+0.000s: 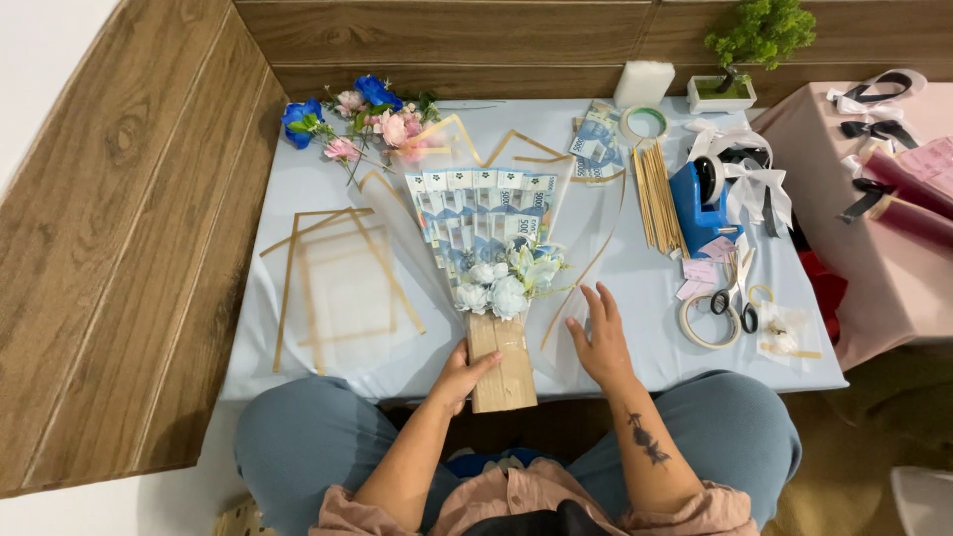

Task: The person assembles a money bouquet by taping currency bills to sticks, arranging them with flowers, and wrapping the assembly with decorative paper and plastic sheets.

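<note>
- Left hand (460,377) closed around the lower left edge of the cardboard handle (502,363) of the banknote bouquet (486,248); thumb on the front face.
- Right hand (600,337) open, fingers spread, palm down, just right of the handle and hovering at or on the clear wrap; contact not resolvable.
- Bouquet lying flat at the near middle of the worktop (635,288), handle overhanging the near edge toward the lap, fan of notes pointing away.
- Judged light overall. Handle likely stiff: best place to grip. Fanned notes thin and easily creased; white and pale blue flowers (501,283) at the neck soft and crushable. Clear wrap probably slippery, crinkles readily.
- Gold-edged clear sheets (333,283) to the left, apart from the bouquet.
- Loose artificial flowers (362,119) at far left.
- Thin wooden sticks (658,199), blue tape dispenser (700,203), scissors (737,288), tape roll (700,323) to the right.
</note>
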